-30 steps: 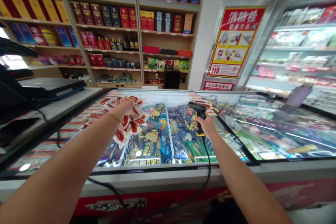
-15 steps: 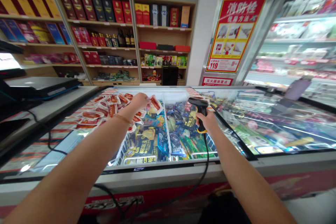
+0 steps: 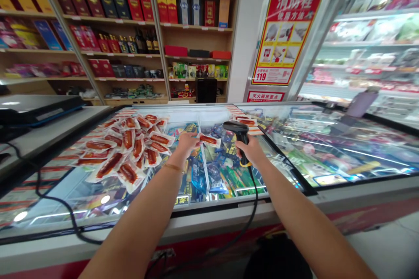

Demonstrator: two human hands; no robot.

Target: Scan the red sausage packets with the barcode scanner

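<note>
Between the fingers of my left hand (image 3: 189, 143) is one end of a packaged sausage (image 3: 209, 140), a reddish-brown stick in clear vacuum wrap. It is held above the glass of the chest freezer (image 3: 183, 103). My right hand (image 3: 250, 148) grips a black barcode scanner (image 3: 240, 133) by its handle, its head pointing left towards the sausage and a cable running down from it. A pile of packaged sausages (image 3: 127, 139) lies on the glass to the left of my left hand. A few more packs (image 3: 247, 121) lie just beyond the scanner.
Bagged frozen goods (image 3: 225, 170) show inside the freezer. A flat black device (image 3: 39, 109) sits on the counter at left, and a black cable (image 3: 62, 202) trails over the freezer's front edge. A purple object (image 3: 362, 102) stands at right. Shelves of boxes (image 3: 124, 4) line the back.
My left hand has moved right from beside the pile, bringing the sausage close to the scanner, and the pack has turned more level. The view has shifted somewhat. My right hand still grips the scanner.
</note>
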